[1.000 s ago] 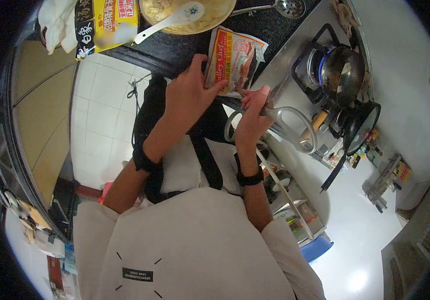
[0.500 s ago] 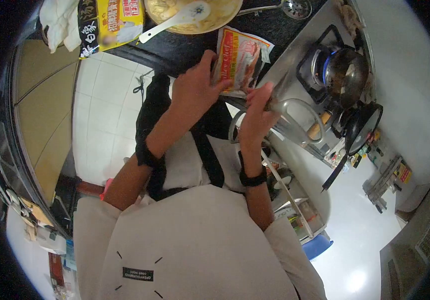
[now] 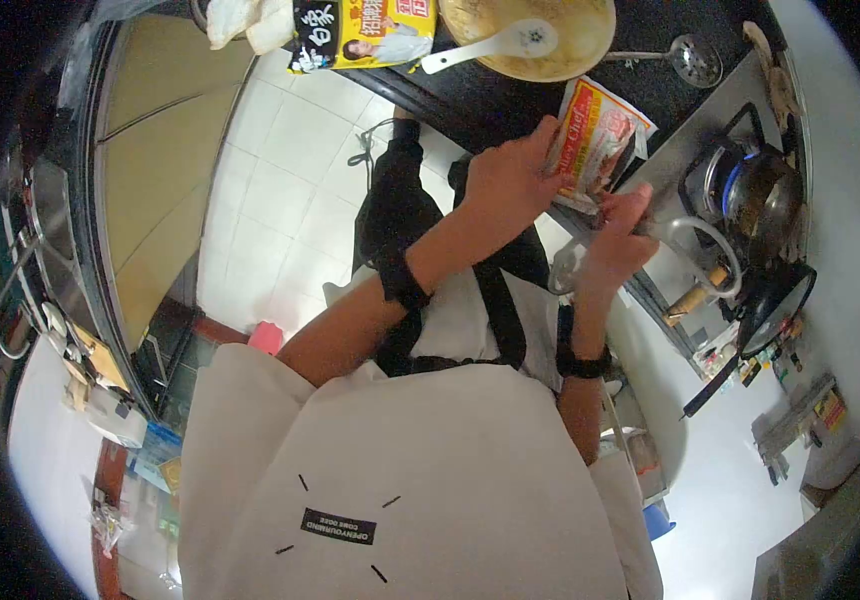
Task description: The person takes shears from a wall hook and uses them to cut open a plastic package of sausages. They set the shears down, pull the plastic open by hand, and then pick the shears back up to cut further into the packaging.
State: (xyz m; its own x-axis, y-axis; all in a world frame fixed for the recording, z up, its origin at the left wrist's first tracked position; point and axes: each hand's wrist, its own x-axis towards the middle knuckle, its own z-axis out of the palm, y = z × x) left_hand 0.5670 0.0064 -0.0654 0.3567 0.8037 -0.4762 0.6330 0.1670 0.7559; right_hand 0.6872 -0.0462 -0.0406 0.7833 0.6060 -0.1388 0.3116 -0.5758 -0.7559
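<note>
My left hand (image 3: 515, 178) grips the left edge of a small red, yellow and white food packet (image 3: 598, 135) printed with "Chef" lettering. At the packet's lower right corner is my right hand (image 3: 618, 238), its fingers closed around what look like scissors (image 3: 728, 250). Pale, see-through handle loops stick out on both sides of that hand; the blades are mostly hidden and blurred. Beyond the packet, a large bowl (image 3: 590, 62) of yellowish food stands on the black counter (image 3: 470, 110), with a white spoon (image 3: 495, 45) across its rim.
A yellow and black noodle bag (image 3: 365, 38) lies left of the bowl. The slotted ladle (image 3: 695, 62) rests to its right. On the right, a dark pot (image 3: 768, 195) sits over a lit blue burner flame, near a black frying pan (image 3: 778, 312).
The view has shifted, so everything appears further right. Both hands stay at the packet, and the scissors' loops have turned slightly around my right hand.
</note>
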